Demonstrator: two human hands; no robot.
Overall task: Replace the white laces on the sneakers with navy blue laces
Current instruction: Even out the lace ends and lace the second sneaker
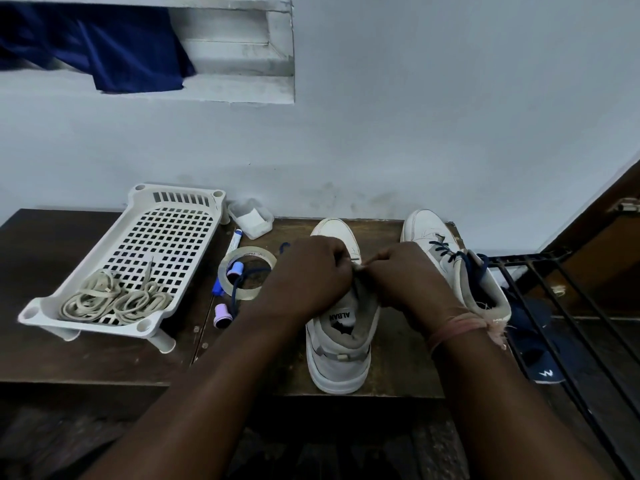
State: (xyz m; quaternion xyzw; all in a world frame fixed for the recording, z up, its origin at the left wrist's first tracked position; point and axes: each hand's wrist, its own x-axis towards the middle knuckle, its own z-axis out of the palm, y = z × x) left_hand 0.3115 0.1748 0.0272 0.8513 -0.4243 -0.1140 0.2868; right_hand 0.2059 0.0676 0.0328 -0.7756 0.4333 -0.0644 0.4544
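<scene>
Two white sneakers stand on the dark wooden table. The left sneaker (341, 344) points away from me, and both hands meet over its tongue. My left hand (311, 275) and my right hand (405, 275) have curled fingers pinching at the eyelet area; what they pinch is hidden. A navy blue lace (242, 282) trails left from under my left hand, through a tape roll. The right sneaker (446, 258) is laced in navy blue. The white laces (114, 299) lie coiled in a white basket.
The white perforated basket (166, 216) stands at the left. A clear tape roll (246, 277), a marker (232, 241), a purple cap (222, 315) and a small plastic box (251, 218) lie between basket and shoes. A black metal rack (554, 306) with a dark slipper is at right.
</scene>
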